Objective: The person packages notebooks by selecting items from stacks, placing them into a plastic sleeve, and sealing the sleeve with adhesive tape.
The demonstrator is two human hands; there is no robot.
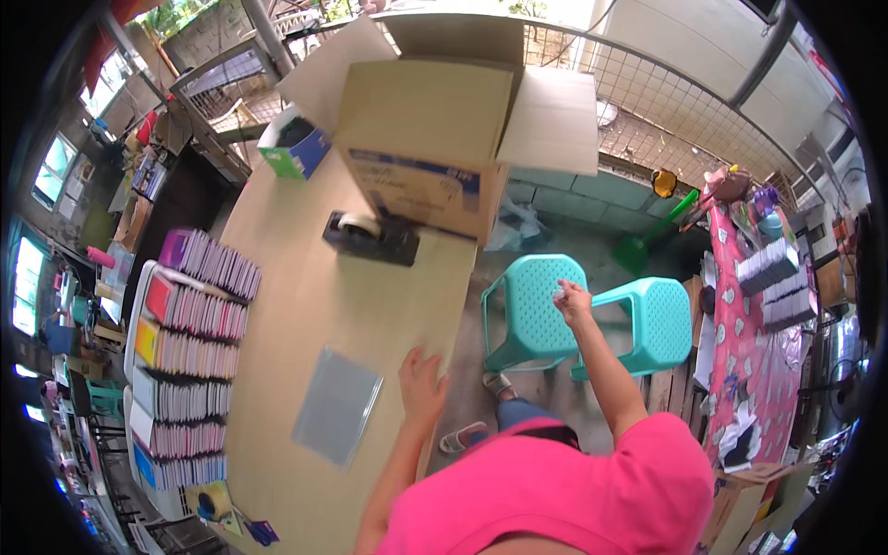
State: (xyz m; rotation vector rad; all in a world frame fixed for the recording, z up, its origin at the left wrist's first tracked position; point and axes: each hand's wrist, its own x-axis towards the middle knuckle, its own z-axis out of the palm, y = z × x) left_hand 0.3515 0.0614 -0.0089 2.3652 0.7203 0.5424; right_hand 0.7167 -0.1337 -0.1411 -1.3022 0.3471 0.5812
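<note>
My left hand (pixel 423 384) is at the right edge of the wooden table, fingers apart and holding nothing. Just left of it lies a flat, clear greyish plastic sleeve (pixel 338 407). Out to the right, my right hand (pixel 574 302) is held above a teal plastic stool (pixel 536 301), its fingers pinched together. A small pale bit shows at the fingertips, too small to name. Farther up the table sits a black tape dispenser (pixel 393 242) with a roll in it, in front of a large open cardboard box (pixel 421 120).
Rows of stacked booklets (pixel 190 398) with coloured covers line the table's left side. A green and blue carton (pixel 296 148) stands at the back left. A second teal stool (pixel 663 319) is on the right, before a table with a pink cloth (pixel 754 361). A green dustpan (pixel 632 252) leans near the wall.
</note>
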